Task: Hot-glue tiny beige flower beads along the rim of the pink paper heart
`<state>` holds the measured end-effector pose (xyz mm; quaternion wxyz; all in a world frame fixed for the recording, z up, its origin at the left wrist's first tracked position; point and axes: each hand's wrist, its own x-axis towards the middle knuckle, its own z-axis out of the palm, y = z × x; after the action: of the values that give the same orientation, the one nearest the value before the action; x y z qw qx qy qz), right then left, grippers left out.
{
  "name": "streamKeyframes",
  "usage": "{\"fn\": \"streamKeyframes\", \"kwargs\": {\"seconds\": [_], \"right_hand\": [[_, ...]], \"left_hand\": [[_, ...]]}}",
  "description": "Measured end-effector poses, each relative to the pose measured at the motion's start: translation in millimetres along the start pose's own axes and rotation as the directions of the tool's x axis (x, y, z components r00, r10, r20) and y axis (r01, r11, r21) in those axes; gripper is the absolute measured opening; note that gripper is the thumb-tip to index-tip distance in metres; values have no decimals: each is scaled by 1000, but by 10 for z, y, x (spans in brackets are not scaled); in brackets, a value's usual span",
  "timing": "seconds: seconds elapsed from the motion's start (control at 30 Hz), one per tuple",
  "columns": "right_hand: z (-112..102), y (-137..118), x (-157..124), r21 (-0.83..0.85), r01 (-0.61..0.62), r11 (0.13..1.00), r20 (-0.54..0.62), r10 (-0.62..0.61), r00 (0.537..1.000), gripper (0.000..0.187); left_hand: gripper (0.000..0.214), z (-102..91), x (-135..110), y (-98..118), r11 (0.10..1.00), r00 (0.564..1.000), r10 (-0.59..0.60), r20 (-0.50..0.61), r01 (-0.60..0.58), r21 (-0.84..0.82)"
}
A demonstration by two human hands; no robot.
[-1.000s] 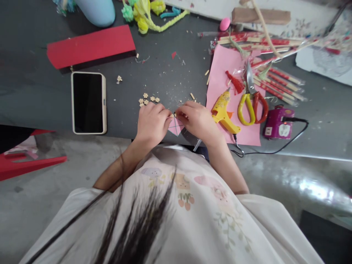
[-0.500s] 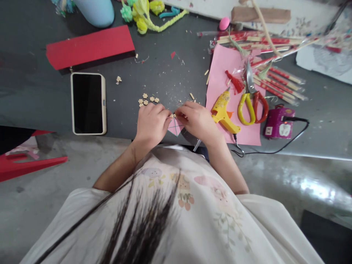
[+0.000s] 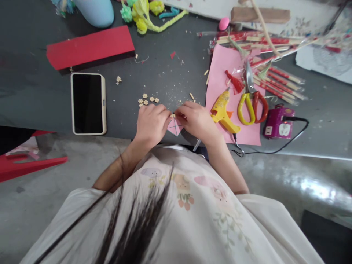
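Note:
My left hand (image 3: 151, 123) and my right hand (image 3: 195, 120) meet at the near edge of the dark table (image 3: 165, 77), fingers curled together over a small pink paper diamond (image 3: 175, 127). Between the fingertips sits a tiny pale wooden piece (image 3: 173, 116); which hand pinches it I cannot tell. Both hands touch the pink diamond. Several small wooden flower pieces (image 3: 147, 99) lie just beyond my left hand. A yellow glue gun (image 3: 224, 112) rests right of my right hand.
A phone (image 3: 88, 102) lies at the left, a red card strip (image 3: 89, 47) behind it. On a pink sheet (image 3: 224, 66) are yellow-and-red scissors (image 3: 252, 99) and a red tassel (image 3: 233, 81). A purple plug box (image 3: 277, 122) with cable sits right. Packed sticks (image 3: 277, 79) and yarn (image 3: 150, 14) lie farther back.
The hands have closed in slightly over the pink diamond; otherwise nothing has visibly moved.

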<state>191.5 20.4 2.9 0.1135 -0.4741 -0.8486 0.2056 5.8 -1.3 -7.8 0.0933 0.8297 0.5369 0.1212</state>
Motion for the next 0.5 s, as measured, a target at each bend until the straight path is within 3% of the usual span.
{"fn": "streamKeyframes", "kwargs": {"seconds": [0.5], "right_hand": [[-26, -1, 31, -25, 4, 1000, 39, -3, 999, 18]], "left_hand": [[24, 6, 9, -15, 999, 999, -7, 37, 9, -40]]}}
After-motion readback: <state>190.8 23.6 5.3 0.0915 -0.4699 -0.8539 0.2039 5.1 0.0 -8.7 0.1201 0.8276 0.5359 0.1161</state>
